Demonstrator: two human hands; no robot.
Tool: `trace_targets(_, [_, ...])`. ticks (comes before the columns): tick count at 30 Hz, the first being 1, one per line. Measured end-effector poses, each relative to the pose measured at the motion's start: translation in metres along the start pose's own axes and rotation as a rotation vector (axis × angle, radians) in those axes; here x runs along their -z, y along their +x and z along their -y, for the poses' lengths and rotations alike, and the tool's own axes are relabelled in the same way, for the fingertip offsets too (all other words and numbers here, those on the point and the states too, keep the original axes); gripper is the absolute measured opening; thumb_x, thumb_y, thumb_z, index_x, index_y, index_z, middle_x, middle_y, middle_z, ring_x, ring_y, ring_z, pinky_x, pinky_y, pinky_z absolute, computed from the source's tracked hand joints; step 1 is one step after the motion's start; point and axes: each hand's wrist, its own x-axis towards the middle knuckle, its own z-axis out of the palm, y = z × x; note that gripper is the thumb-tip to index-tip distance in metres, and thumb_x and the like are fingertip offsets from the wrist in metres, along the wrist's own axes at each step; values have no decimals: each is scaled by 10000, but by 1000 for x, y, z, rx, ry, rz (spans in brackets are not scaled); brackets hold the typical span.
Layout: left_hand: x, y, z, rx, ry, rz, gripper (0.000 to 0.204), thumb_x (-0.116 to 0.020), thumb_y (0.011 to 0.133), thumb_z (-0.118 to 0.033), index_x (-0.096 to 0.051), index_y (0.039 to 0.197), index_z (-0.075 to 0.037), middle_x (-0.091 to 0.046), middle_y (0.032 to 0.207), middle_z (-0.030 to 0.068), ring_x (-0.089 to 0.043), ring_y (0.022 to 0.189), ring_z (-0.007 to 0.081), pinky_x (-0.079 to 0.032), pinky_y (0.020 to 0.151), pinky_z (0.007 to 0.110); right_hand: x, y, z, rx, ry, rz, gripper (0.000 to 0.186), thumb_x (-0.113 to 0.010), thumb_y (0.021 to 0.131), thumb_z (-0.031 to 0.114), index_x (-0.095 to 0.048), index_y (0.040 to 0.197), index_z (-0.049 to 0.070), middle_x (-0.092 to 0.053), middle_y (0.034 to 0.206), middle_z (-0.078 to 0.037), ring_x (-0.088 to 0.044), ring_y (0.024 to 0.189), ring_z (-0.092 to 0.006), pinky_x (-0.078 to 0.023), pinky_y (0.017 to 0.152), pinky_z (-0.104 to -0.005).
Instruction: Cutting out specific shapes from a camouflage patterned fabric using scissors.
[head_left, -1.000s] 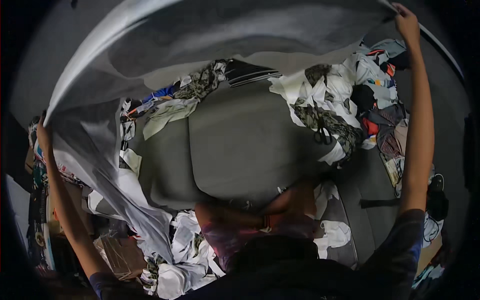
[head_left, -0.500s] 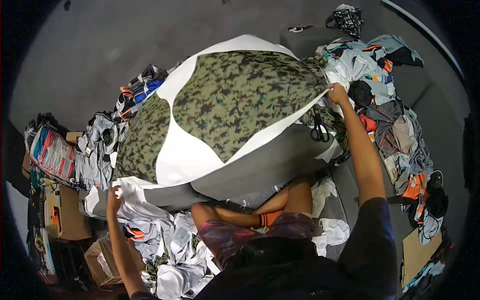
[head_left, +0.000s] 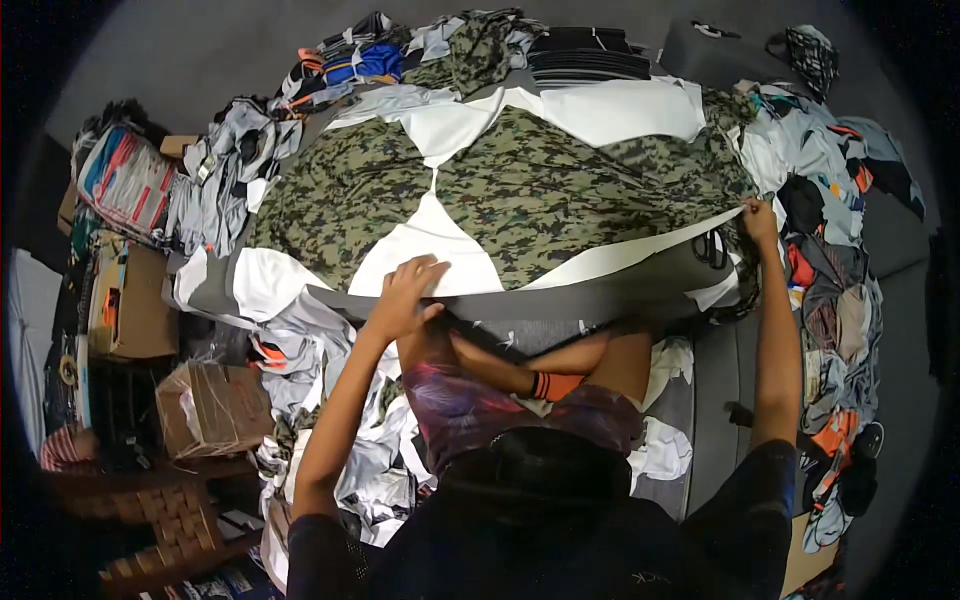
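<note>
Grey padded furniture (head_left: 610, 290) serves as the work surface, with a camouflage-and-white fabric panel (head_left: 560, 200) spread across its top. The left hand (head_left: 402, 296) lies on the white section near the front edge, fingers spread; whether it presses or merely rests cannot be told. The right hand (head_left: 760, 220) has a narrow grip, pinching the white border (head_left: 640, 250) at its right end. Caution: a pull from the right without firm pressure at the left could skew the panel and deepen its creases. Black-handled scissors (head_left: 711, 250) lie just beside the right hand, near the border; shifting cloth could catch them. Loose camouflage cloth (head_left: 725, 140) meets the panel's right end, the boundary unclear, so a tug could drag both. Past the far edge, overreach could disturb a stack of dark flat pieces (head_left: 590, 65). Heaped garments (head_left: 800, 150) at the right could snag an overhanging corner.
</note>
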Motion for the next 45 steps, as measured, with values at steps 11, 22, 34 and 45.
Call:
trace_targets(11, [-32, 8, 28, -80, 203, -103, 642, -666, 677, -319, -475, 1249, -99, -460, 1174, 130, -442, 1067, 319, -347, 914, 421, 105, -41, 23, 68, 298, -111, 310, -473, 821, 39, -674, 1057, 16, -551, 622, -32, -437, 534, -114, -353, 493, -241])
trace_targets(22, [-17, 6, 66, -15, 453, -188, 491, -609, 659, -55, -532, 1140, -116, -545, 1082, 42, -519, 968, 241, -386, 826, 336, 73, -113, -59, 160, -251, -465, 601, -629, 751, 98, -468, 1329, 72, -616, 811, -122, -508, 576, -248, -408, 529, -391])
trace_targets(34, [76, 10, 51, 133, -323, -325, 166, -553, 765, -65, -609, 914, -19, -614, 791, 112, -504, 639, 204, -425, 606, 290, -106, -246, 237, 525, -227, -369, 558, -630, 766, 235, -450, 1293, 189, -432, 1341, -45, -412, 1236, -367, -390, 931, -405])
trace_targets(45, [173, -34, -52, -74, 95, -162, 288, -622, 791, -215, -606, 1027, -51, -597, 729, 92, -484, 574, 216, -403, 558, 329, 30, -154, 208, 362, 389, -477, 231, -539, 818, 188, -669, 866, 3, -636, 708, -126, -514, 574, -265, -421, 585, -370])
